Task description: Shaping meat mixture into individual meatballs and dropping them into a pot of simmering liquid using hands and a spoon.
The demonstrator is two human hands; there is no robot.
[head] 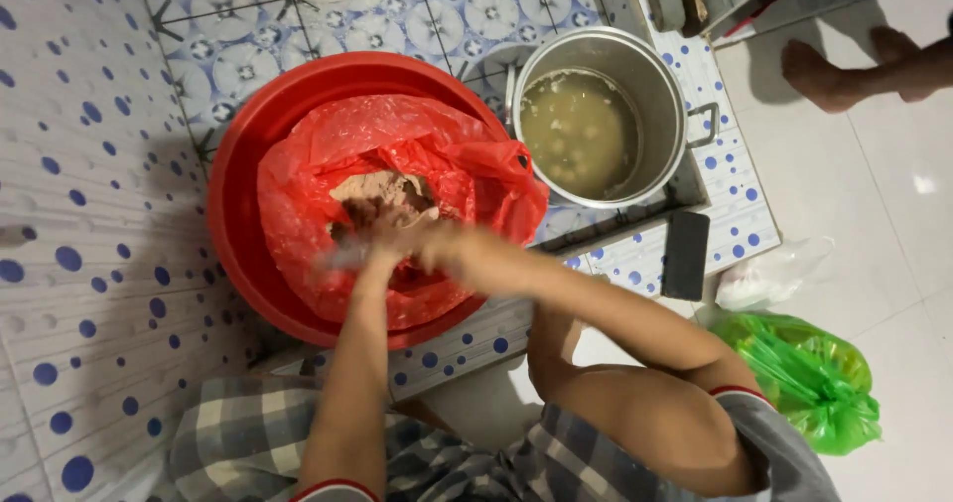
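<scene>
Checked shorts [248, 432], both hands [397, 236] blurred in red bag [437, 154], grip unclear, pot [596, 115] beside basin [233, 204]

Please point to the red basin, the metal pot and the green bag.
red basin [230, 179], head view, left rim.
metal pot [663, 95], head view, inner right wall.
green bag [809, 378], head view, middle of the plastic.

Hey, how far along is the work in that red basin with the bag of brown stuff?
Done: the red bag sits open in the red basin. In hand: both hands, left hand and right hand, blurred, in the brown mass. Left: the pot of cloudy liquid stands apart.
</scene>
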